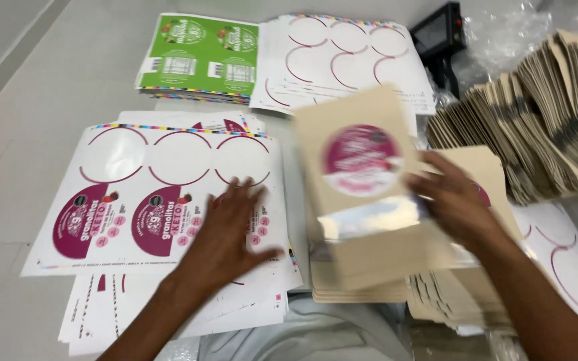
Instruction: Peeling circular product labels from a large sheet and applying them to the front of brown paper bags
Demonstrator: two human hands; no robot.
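Now | left hand (225,230) flat, open on sticker sheet (162,200) | right hand (453,197) apparently gripping blurred pouch (362,180)

Looks like a small packaging/labelling workstation, not a home or office. Evidence: stacks of printed label sheets (158,200) with peeled-out round blanks and colour registration bars, a green label stack (199,57), a big fanned pile of kraft paper pouches (536,127), and a black handheld printer (439,40) by clear plastic wrap (510,30). All laid out on a plain pale work surface (41,100).
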